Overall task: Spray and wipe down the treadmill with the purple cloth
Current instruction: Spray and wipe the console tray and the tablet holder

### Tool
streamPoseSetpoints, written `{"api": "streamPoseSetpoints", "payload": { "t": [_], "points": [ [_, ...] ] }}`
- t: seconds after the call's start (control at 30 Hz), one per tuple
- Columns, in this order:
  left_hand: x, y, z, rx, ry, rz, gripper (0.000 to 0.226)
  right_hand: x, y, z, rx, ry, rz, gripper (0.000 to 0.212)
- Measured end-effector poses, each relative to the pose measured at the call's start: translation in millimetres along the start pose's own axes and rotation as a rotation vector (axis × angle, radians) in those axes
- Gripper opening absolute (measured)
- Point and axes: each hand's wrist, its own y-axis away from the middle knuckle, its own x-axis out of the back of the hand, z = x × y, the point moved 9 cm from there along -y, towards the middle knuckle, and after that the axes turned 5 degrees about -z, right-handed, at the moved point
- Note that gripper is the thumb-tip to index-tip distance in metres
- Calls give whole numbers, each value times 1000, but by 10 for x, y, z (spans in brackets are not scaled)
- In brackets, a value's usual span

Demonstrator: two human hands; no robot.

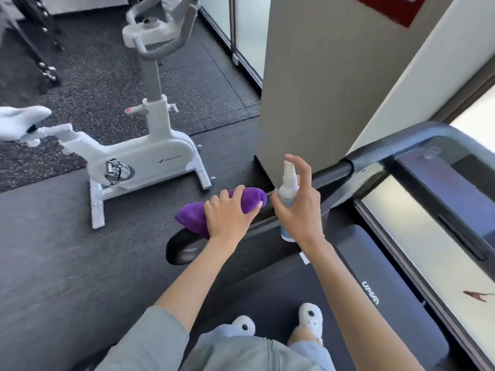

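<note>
I stand on the dark treadmill (pixel 356 266), whose left handrail (pixel 332 172) runs from the centre up to the right. My left hand (pixel 227 212) grips the bunched purple cloth (pixel 192 215) and holds it on the near end of that handrail. Just to its right, my right hand (pixel 300 207) holds a small white spray bottle (pixel 288 188) upright, with the index finger raised above the nozzle. The nozzle faces left, toward the cloth and rail. The bottle's lower part is partly hidden by my palm.
A white exercise bike (pixel 150 156) stands on the dark rubber floor to the left. A beige pillar (pixel 316 84) rises right behind the handrail. The treadmill's console (pixel 439 188) spans the right side. My white slippers (pixel 310 319) stand on the belt.
</note>
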Motion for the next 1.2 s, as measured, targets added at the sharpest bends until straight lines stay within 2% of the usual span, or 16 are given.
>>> {"api": "streamPoseSetpoints", "payload": {
  "t": [0.23,0.37,0.43,0.5,0.57,0.67,0.8,0.9,0.97,1.07,1.2],
  "points": [
    [45,189,-5,287,9,57,64,269,-215,260,145,-38,-258,64],
    [81,461,-312,552,16,14,73,520,-242,423,204,-45,-380,64],
    [29,542,-452,650,75,-70,79,587,-260,523,209,-59,-414,66],
    [-25,529,-489,632,93,-147,80,606,-267,606,200,-68,-430,68],
    [0,501,-504,559,112,-156,78,590,-260,668,187,-68,-447,68],
    [143,557,-537,405,79,-70,73,554,-256,704,177,-76,-458,68],
    [230,624,-537,364,11,33,79,464,-328,693,174,-80,-482,68],
    [125,577,-499,135,77,-55,92,418,-395,658,195,-78,-500,69],
    [84,567,-595,36,66,-109,92,401,-435,639,216,-77,-508,69],
    [68,529,-681,99,38,-47,80,385,-454,635,233,-53,-507,69],
    [138,495,-492,464,44,188,58,406,-417,662,232,-74,-498,69]
  ]
}}
